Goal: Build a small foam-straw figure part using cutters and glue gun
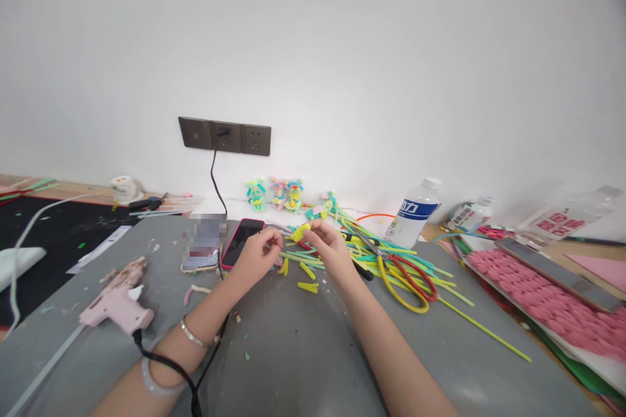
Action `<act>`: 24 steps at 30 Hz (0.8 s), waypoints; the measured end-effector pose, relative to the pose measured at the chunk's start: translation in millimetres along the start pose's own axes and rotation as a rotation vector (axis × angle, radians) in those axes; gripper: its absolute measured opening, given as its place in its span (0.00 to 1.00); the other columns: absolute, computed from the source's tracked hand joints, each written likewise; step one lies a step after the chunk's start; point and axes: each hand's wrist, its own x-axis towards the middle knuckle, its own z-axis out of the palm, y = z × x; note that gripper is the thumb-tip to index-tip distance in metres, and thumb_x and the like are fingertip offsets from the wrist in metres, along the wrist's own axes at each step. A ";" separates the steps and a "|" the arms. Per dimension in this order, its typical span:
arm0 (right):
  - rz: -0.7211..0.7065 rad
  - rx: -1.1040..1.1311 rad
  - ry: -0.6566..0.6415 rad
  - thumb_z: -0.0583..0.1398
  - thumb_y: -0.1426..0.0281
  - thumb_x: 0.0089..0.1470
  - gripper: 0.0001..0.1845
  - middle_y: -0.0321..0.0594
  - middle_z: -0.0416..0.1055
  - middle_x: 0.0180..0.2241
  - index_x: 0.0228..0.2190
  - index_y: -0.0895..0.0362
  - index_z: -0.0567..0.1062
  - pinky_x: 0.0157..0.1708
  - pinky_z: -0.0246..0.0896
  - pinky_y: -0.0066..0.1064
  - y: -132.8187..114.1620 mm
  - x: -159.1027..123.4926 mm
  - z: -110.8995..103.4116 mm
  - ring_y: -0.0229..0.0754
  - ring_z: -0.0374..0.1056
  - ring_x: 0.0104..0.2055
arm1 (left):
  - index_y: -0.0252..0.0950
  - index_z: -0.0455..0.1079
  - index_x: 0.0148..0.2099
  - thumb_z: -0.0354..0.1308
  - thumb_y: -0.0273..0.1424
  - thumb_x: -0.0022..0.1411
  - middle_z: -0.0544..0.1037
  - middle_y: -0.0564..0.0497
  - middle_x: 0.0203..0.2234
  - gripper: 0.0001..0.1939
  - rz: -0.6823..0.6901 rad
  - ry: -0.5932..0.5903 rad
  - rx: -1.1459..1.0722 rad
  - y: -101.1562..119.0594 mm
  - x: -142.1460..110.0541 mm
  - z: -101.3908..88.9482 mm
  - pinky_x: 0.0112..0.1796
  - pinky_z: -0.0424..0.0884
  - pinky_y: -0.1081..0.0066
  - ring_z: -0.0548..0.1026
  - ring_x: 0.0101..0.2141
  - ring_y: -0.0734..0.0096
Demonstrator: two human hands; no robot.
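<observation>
Black cord (195, 399) is sitting closest on my remote feed, crossing my left forearm (211, 308). Past that, my right hand (331, 246) is pinching a yellow piece (300, 232) at the fingertips, so it's poking out leftward between my hands, above the table (303, 352). Its long axis is running roughly sideways, right end tipping up. My left hand (260, 251) is hovering just left of it, fingers curling; can't tell if they're gripping anything. More yellow bits (308, 287) are lying below, scissors (383, 273) resting off right.
</observation>
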 end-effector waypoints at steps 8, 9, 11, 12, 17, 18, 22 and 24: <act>-0.004 -0.023 -0.002 0.66 0.59 0.48 0.13 0.35 0.71 0.28 0.30 0.55 0.73 0.36 0.62 0.30 0.7 0.6 0.1 0.38 0.66 0.31 | 0.38 0.57 0.27 0.47 0.23 0.53 0.62 0.56 0.22 0.05 0.011 -0.020 0.029 -1.1 0.6 0.4 0.25 0.61 0.76 0.64 0.24 0.74; -0.006 -0.023 -0.004 0.66 0.59 0.48 0.13 0.35 0.71 0.28 0.30 0.55 0.72 0.35 0.62 0.30 0.9 0.7 -0.1 0.38 0.66 0.31 | 0.38 0.57 0.27 0.47 0.23 0.52 0.62 0.56 0.22 0.05 0.019 -0.016 0.041 -1.7 1.0 0.6 0.25 0.61 0.76 0.64 0.24 0.74; -0.007 -0.028 -0.007 0.66 0.58 0.48 0.14 0.36 0.71 0.28 0.30 0.54 0.72 0.35 0.63 0.31 1.2 1.0 -0.5 0.39 0.66 0.31 | 0.38 0.57 0.28 0.48 0.22 0.51 0.63 0.56 0.23 0.05 0.033 -0.012 0.054 -2.5 1.5 0.8 0.26 0.61 0.76 0.65 0.24 0.74; -0.009 -0.032 -0.004 0.67 0.58 0.48 0.14 0.36 0.71 0.28 0.30 0.54 0.72 0.35 0.63 0.32 1.2 1.1 -0.6 0.39 0.66 0.31 | 0.38 0.57 0.28 0.48 0.22 0.51 0.63 0.56 0.23 0.05 0.037 -0.011 0.052 -2.6 1.5 0.8 0.26 0.61 0.76 0.65 0.25 0.74; -0.010 -0.030 0.002 0.67 0.57 0.47 0.15 0.36 0.72 0.28 0.30 0.55 0.73 0.35 0.63 0.31 1.9 1.5 -0.9 0.39 0.67 0.31 | 0.38 0.55 0.27 0.47 0.24 0.54 0.60 0.57 0.22 0.05 0.012 -0.013 0.029 -1.2 0.0 -0.4 0.25 0.59 0.75 0.62 0.23 0.74; -0.007 -0.026 0.001 0.67 0.57 0.47 0.15 0.36 0.72 0.28 0.30 0.55 0.73 0.35 0.63 0.31 2.1 1.6 -0.8 0.39 0.67 0.31 | 0.39 0.55 0.27 0.46 0.24 0.54 0.60 0.57 0.22 0.06 0.002 -0.013 0.027 -1.0 -0.3 -0.9 0.25 0.59 0.75 0.61 0.23 0.74; 0.002 -0.017 -0.015 0.67 0.57 0.47 0.16 0.36 0.73 0.27 0.30 0.55 0.73 0.35 0.63 0.31 4.3 2.4 -0.7 0.39 0.67 0.30 | 0.39 0.55 0.29 0.42 0.24 0.57 0.60 0.57 0.20 0.07 -0.014 -0.001 -0.001 -1.6 -1.2 -1.9 0.26 0.60 0.73 0.62 0.23 0.72; 0.009 -0.027 -0.027 0.67 0.55 0.46 0.17 0.37 0.73 0.27 0.30 0.55 0.73 0.34 0.64 0.32 6.1 2.8 -0.6 0.40 0.68 0.30 | 0.38 0.58 0.31 0.42 0.25 0.59 0.62 0.56 0.21 0.07 -0.018 0.011 -0.015 -1.9 -1.4 -1.5 0.27 0.62 0.72 0.63 0.23 0.71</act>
